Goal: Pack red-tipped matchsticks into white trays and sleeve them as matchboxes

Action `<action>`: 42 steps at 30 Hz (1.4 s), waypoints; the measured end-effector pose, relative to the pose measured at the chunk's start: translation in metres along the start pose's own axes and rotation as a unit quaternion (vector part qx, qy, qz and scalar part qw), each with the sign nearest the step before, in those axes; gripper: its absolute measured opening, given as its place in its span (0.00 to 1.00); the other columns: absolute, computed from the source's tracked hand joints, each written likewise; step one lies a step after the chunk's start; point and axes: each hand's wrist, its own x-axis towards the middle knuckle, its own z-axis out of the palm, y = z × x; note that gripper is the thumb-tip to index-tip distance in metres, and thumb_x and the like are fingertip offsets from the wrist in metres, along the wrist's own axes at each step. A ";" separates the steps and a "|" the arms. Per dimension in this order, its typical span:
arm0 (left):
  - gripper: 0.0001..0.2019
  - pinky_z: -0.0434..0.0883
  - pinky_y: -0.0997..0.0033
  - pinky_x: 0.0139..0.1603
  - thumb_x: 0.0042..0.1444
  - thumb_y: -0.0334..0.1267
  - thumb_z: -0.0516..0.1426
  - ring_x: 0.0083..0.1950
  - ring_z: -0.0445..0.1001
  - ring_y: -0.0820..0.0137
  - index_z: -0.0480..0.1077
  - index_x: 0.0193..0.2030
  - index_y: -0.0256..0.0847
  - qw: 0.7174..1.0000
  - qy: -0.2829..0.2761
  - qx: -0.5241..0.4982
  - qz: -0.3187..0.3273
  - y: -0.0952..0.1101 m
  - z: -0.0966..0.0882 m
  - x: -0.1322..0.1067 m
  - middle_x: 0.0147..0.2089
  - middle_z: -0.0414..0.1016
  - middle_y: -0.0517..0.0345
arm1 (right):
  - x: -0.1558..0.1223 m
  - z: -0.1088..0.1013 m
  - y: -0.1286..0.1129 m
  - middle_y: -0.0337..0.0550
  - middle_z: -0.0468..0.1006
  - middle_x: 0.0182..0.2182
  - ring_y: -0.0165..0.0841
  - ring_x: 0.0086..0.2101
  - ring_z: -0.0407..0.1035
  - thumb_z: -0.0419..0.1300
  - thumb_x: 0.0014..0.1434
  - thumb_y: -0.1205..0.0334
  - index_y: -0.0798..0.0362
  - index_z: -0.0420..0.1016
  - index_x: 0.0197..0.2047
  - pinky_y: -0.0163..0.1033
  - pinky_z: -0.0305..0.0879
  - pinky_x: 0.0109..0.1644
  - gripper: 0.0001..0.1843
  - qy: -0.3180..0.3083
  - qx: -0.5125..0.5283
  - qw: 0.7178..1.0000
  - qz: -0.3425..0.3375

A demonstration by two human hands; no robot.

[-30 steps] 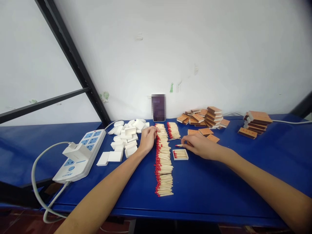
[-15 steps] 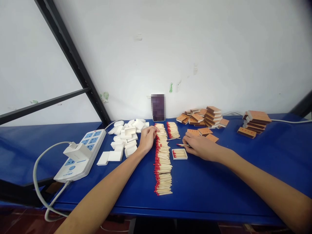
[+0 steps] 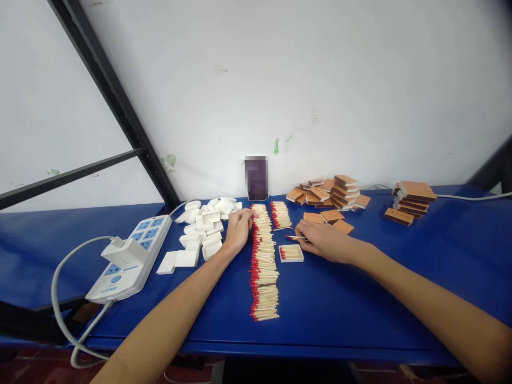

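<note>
A long row of red-tipped matches (image 3: 263,266) runs down the middle of the blue table (image 3: 360,298). My left hand (image 3: 238,228) rests at the far end of that row, fingers curled onto the matches. My right hand (image 3: 323,239) pinches a few matches (image 3: 293,237) just behind a small open white tray (image 3: 291,253) that holds matches. A shorter bunch of matches (image 3: 280,214) lies behind the tray.
White inner trays (image 3: 202,229) are heaped left of my left hand. A white power strip (image 3: 130,256) with a plugged adapter and grey cable sits at the left. Orange matchbox sleeves (image 3: 332,192) and a second stack (image 3: 412,200) lie at the back right. A dark card (image 3: 256,177) leans on the wall.
Both hands stay almost still. My right hand has drawn its pinched matches slightly back from the tray. The camera has tipped a little.
</note>
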 end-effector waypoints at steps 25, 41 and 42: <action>0.13 0.53 0.73 0.26 0.56 0.39 0.49 0.22 0.56 0.76 0.70 0.27 0.36 1.000 -0.003 -0.006 -0.001 -0.004 -0.001 0.002 0.17 0.56 0.65 | -0.004 -0.015 -0.034 0.38 0.71 0.30 0.30 0.29 0.62 0.52 0.62 0.65 0.51 0.63 0.33 0.36 0.53 0.33 0.04 -0.027 0.140 0.988 -0.053; 0.13 0.53 0.73 0.26 0.57 0.40 0.50 0.22 0.56 0.76 0.71 0.28 0.36 1.000 -0.002 -0.011 0.000 -0.007 -0.001 0.001 0.17 0.57 0.65 | -0.007 -0.015 -0.029 0.39 0.74 0.31 0.31 0.31 0.66 0.52 0.63 0.62 0.50 0.68 0.35 0.35 0.55 0.33 0.06 -0.007 0.136 0.989 -0.058; 0.13 0.53 0.73 0.26 0.57 0.40 0.50 0.22 0.56 0.76 0.71 0.28 0.36 1.000 -0.002 -0.011 0.000 -0.008 -0.001 0.001 0.17 0.57 0.65 | -0.007 -0.015 -0.029 0.39 0.74 0.31 0.31 0.31 0.66 0.52 0.63 0.63 0.50 0.68 0.35 0.35 0.55 0.33 0.06 -0.007 0.135 0.989 -0.058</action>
